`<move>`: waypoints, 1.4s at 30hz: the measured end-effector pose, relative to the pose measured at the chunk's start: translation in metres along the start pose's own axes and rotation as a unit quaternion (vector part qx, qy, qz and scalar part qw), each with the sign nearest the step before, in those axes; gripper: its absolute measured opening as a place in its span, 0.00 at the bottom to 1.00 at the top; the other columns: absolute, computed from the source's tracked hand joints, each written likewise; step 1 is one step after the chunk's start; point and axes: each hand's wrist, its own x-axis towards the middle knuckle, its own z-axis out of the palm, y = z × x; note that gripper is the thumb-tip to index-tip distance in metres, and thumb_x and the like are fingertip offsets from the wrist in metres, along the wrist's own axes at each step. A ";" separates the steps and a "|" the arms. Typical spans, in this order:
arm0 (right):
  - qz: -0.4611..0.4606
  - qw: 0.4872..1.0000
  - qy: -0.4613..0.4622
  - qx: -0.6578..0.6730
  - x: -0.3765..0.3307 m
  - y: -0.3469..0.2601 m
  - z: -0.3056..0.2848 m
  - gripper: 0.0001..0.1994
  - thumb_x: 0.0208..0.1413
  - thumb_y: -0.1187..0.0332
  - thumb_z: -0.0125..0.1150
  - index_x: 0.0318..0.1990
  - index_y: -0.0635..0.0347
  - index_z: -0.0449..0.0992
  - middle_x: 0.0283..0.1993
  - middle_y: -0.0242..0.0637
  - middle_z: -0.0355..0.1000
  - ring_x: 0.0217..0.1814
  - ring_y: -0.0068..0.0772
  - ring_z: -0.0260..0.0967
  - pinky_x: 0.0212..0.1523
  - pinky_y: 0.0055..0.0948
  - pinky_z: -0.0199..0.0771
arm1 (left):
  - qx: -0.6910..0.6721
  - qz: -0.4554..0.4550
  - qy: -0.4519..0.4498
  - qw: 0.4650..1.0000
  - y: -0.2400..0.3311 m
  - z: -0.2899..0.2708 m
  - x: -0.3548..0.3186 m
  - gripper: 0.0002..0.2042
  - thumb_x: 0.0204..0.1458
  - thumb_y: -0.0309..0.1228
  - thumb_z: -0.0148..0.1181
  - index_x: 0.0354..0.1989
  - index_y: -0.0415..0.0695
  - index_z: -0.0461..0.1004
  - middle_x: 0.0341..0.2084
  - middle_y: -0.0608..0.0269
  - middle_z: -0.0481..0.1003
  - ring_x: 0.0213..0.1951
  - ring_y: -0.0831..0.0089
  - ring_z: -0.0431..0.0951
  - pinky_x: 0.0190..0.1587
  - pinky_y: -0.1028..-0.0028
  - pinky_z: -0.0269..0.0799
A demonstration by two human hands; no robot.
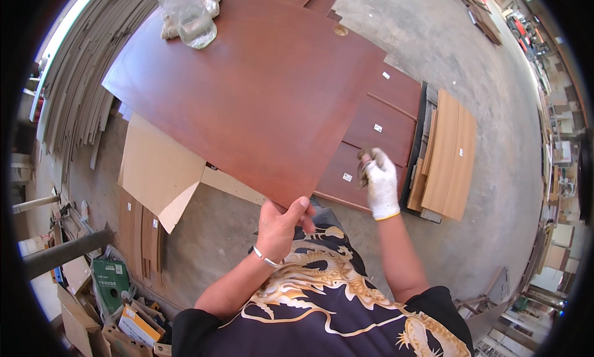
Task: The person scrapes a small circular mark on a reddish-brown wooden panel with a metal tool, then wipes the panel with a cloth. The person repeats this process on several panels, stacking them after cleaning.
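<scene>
**Two hands on one reddish-brown panel**

One large reddish-brown board (253, 91) fills the upper centre of the frame, tilted, its near corner coming down toward the person's chest. At that lower corner the bare left hand (281, 224) is closed on the edge, thumb on top, fingers (307, 224) curled underneath; a metal bracelet (266, 258) sits on the wrist. Right of centre, the right hand (379, 182) wears a white work glove and is closed around a small dark object (364, 162), possibly a rag or scrap; the view is too blurred to tell. That hand hangs just beside the board's right edge, over a stack of matching dark red panels (380, 125) lying on the concrete floor (495, 171).

At the top left of the frame, a clear plastic bottle (189, 17) lies on a crumpled cloth (210, 1) on the board; its contents cannot be made out. Light tan boards (448, 153) are stacked at the right. At the lower left, open cardboard boxes (133, 323) hold flat packets, beside a green box (111, 283).
</scene>
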 end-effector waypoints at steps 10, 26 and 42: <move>-0.295 0.932 0.010 -0.210 0.207 -0.101 -0.037 0.07 0.69 0.69 0.62 0.44 0.64 0.82 0.34 0.26 0.77 0.34 0.15 0.67 0.36 0.23 0.69 | 0.044 0.002 0.012 0.999 0.020 -0.041 -0.037 0.16 0.62 0.31 0.68 0.52 0.37 0.72 0.26 0.64 0.73 0.21 0.80 0.66 0.22 0.79 0.60; -0.004 0.956 -0.288 -0.057 0.094 -0.059 -0.012 0.16 0.65 0.59 0.69 0.47 0.64 0.80 0.34 0.22 0.68 0.33 0.14 0.61 0.33 0.21 0.64 | 0.037 0.099 0.195 0.975 0.056 -0.164 -0.096 0.16 0.67 0.30 0.61 0.60 0.40 0.70 0.23 0.72 0.67 0.17 0.83 0.59 0.20 0.80 0.55; 0.025 0.885 -0.461 -0.060 0.167 -0.088 0.015 0.17 0.61 0.70 0.66 0.54 0.72 0.80 0.39 0.29 0.76 0.36 0.20 0.68 0.40 0.25 0.73 | 0.040 0.210 0.501 0.839 0.059 -0.128 -0.072 0.13 0.72 0.43 0.56 0.37 0.48 0.74 0.20 0.73 0.68 0.18 0.81 0.64 0.19 0.78 0.58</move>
